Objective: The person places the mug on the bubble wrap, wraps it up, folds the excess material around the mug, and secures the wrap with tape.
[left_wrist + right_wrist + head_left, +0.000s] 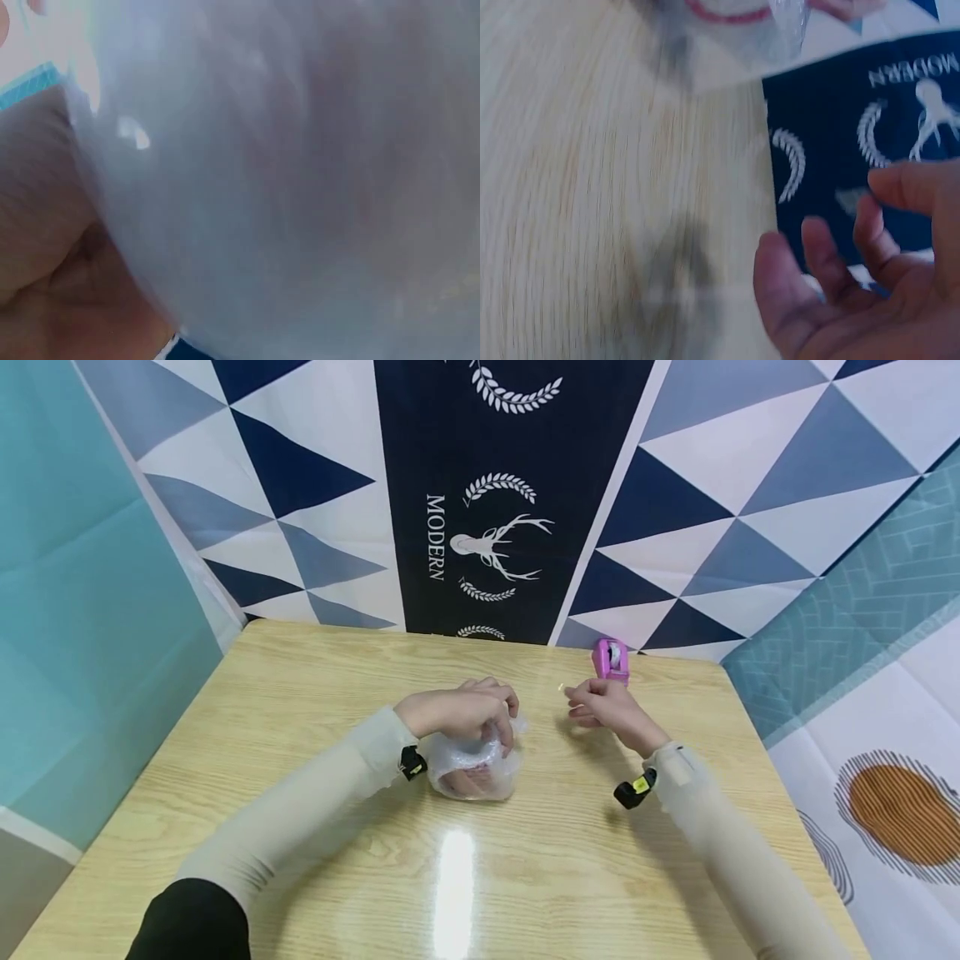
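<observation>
My left hand (468,710) grips the top of a bundle in clear plastic wrap (474,775) on the table. Something reddish shows through the plastic. In the right wrist view the wrapped bundle (739,34) is at the top edge, with a curved red line on a pale surface. It fills most of the left wrist view, blurred, beside the left hand (45,225). To the right, raised over the table, my right hand (606,708) pinches a small translucent piece of tape (849,199) between thumb and forefinger; its other fingers are bent loosely.
A pink tape dispenser (611,662) stands at the table's back edge, just beyond the right hand. The wooden table (337,877) meets a patterned cloth (517,460) at the back. Light-coloured panels flank both sides.
</observation>
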Available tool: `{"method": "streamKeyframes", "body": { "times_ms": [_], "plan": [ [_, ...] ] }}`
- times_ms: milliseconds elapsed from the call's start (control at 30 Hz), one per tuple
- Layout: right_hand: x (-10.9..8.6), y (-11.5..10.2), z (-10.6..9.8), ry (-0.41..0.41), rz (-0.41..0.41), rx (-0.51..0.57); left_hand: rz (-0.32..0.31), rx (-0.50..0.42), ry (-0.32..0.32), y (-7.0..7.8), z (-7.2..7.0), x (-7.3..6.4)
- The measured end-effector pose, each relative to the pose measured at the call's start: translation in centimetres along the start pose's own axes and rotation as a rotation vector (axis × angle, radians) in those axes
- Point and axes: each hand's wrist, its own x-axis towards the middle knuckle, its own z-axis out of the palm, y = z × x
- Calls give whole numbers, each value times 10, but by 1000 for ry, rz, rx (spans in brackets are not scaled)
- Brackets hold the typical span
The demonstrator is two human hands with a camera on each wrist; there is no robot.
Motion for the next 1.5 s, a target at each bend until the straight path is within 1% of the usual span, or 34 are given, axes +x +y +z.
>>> {"method": "streamKeyframes", "body": {
  "times_ms": [133,200,267,367,500,567,600,667,733,800,833,867,933,1033,1100,1200,1333,1400,1500],
  "plan": [
    [-5,-10,14,-91,-109,-18,23,41,-17,5,-1,-4],
    [-7,-15,20,-135,-141,-14,58,51,-8,7,0,-6],
    [-9,-19,27,-168,-165,-21,83,38,13,7,1,-8],
    [-10,-25,38,-164,-201,-59,93,-23,60,5,5,-13],
    [-7,-34,56,-112,-297,-153,65,-121,127,0,12,-22],
    [-6,-39,64,-84,-329,-178,31,-133,168,-2,14,-27],
    [-5,-42,67,-76,-341,-178,-3,-129,190,-3,14,-29],
    [-5,-46,73,-69,-357,-168,-106,-112,234,-4,15,-33],
    [-5,-50,77,-60,-376,-171,-218,-99,261,-5,14,-38],
    [-5,-52,81,-59,-403,-181,-297,-102,264,-6,12,-41],
    [-5,-54,82,-60,-417,-189,-314,-103,260,-6,11,-42],
    [-6,-55,83,-60,-427,-200,-313,-100,254,-7,9,-42],
    [-6,-58,85,-61,-440,-224,-277,-89,244,-8,6,-42],
    [-7,-60,84,-62,-438,-256,-216,-28,239,-10,3,-39],
    [-9,-59,81,-58,-426,-272,-189,21,240,-11,1,-35],
    [-11,-57,75,-48,-405,-291,-171,90,241,-12,-2,-28],
    [-15,-56,69,-35,-366,-275,-144,168,258,-15,-4,-19],
    [-17,-57,66,-30,-350,-259,-130,187,274,-18,-5,-16],
    [-19,-58,62,-25,-353,-259,-113,176,291,-23,-5,-11]
  ]
}}
